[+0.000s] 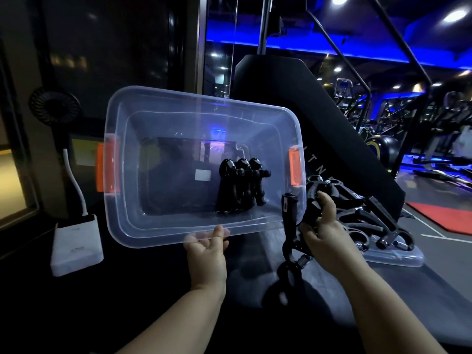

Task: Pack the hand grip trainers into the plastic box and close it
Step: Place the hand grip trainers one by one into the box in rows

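White letters (322,163) on a black gym machine (293,98) behind the box read roughly "ITN"; the box's right end cuts off the rest. A small pale label (202,175) on the box floor carries no writing that can be read.

A clear plastic box (115,200) with an orange latch on its left end (101,167) and another on its right end (295,169) is tipped so its open top faces the camera. The left hand (207,251) holds it by the middle of the near rim, thumb against the edge, fingers showing only dimly through the plastic. Three black hand grip trainers (240,185) lie side by side inside, toward the right end.

The right hand (324,226) is just beside the box's lower right corner, fingers curled round a black held trainer (288,215) whose spring (304,260) hangs below the palm; whether it holds one or two is hard to tell. Just behind that hand, a pile of trainers (370,221) rests on the clear lid (398,258), lying flat on the dark counter (153,290).

At left stands a small black fan (55,106) on a white base (76,244). The dim room makes the far gym equipment hard to make out.
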The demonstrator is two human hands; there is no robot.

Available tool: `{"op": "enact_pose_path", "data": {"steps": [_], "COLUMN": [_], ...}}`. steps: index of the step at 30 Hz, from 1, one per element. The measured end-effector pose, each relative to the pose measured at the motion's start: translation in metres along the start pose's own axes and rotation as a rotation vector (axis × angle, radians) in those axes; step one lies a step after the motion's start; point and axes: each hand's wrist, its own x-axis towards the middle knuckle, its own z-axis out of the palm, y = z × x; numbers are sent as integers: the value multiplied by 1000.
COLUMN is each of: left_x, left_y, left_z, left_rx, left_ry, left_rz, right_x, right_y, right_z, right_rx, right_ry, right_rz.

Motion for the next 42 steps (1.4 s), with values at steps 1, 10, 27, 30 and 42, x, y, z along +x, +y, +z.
{"op": "enact_pose_path", "data": {"steps": [1, 10, 27, 30, 42], "left_x": [0, 4, 17, 16, 15], "left_y": [0, 23, 40, 36, 28], "left_z": [0, -16, -56, -60, -65], "left_rx": [-1, -37, -45, -22, -28], "left_ry": [4, 203, -22, -39, -76], "left_rz": [-5, 22, -90, -107, -62], "right_x": [-5, -19, 32, 54, 100], "right_y": [-1, 1, -82, -98, -127], "right_z": [2, 7, 6, 27, 122], "right_rx": [-22, -300, 49, -27, -314], "right_ry": [25, -4, 62, -13, -263], "right_rz": [-30, -199, -332, -329, -248]}}
